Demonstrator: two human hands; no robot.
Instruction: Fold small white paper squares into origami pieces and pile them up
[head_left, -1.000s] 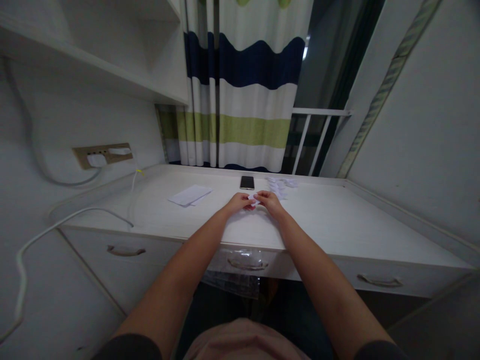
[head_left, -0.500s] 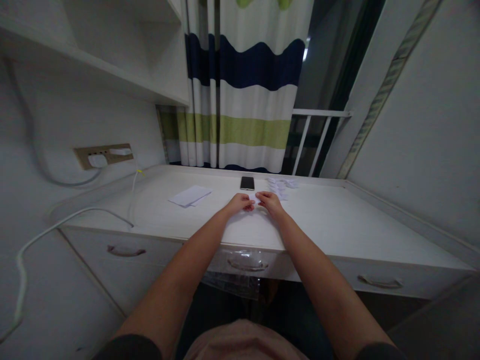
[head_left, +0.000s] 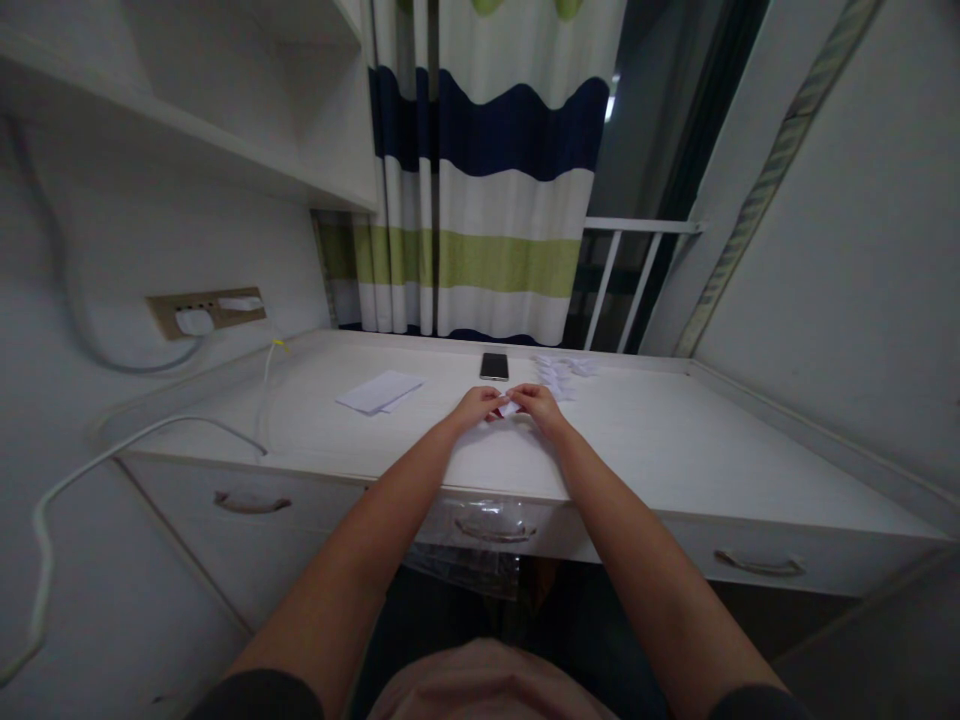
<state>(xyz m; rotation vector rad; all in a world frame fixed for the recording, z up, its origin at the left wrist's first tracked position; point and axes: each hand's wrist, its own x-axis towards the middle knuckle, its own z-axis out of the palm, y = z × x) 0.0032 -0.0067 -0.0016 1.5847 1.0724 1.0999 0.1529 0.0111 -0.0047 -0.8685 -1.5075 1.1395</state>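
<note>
A small piece of white folded paper (head_left: 510, 408) is pinched between my two hands, just above the desk. My left hand (head_left: 478, 406) grips its left side with closed fingers. From the right, my right hand (head_left: 538, 402) holds it between thumb and fingertips. Part of the paper is hidden behind the fingers. Just beyond my right hand lie several small folded paper pieces (head_left: 553, 376), lined up in a row. Left of my hands rest flat sheets of white paper (head_left: 381, 391), one overlapping another.
A dark-screened phone (head_left: 494, 367) lies behind my hands on the white desk (head_left: 675, 440). A white cable (head_left: 187, 420) crosses the desk's left end, near a wall socket (head_left: 208, 311). A shelf (head_left: 225, 140) overhangs the left side. A striped curtain (head_left: 517, 210) hangs at the back.
My fingers have shifted slightly on the small paper, and it has turned so that more of it shows below the fingertips. The phone, sheets and folded pieces stay in place.
</note>
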